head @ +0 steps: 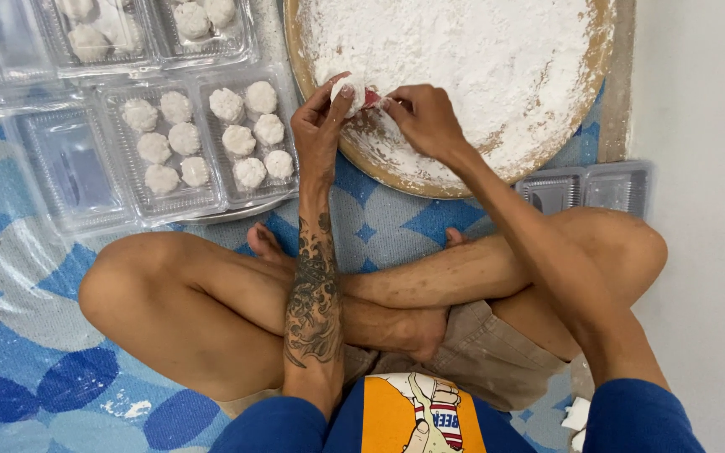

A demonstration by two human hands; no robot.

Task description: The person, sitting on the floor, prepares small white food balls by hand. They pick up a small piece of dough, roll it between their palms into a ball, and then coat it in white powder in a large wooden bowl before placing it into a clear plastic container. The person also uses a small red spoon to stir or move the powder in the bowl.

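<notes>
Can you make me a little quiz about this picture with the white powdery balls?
1. True or false: both hands hold one white ball over the round floured tray.
2. Which hand's arm has a tattoo?
3. The filled clear plastic boxes lie on which side of the person: A left, B right?

Key
1. True: the left hand and right hand both pinch it.
2. The left.
3. A.

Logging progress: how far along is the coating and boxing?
Done: two clear trays hold six floured balls each, and more sit in the boxes above. In hand: left hand and right hand pinch one ball over the flour tray. Left: empty containers unfilled.
</notes>
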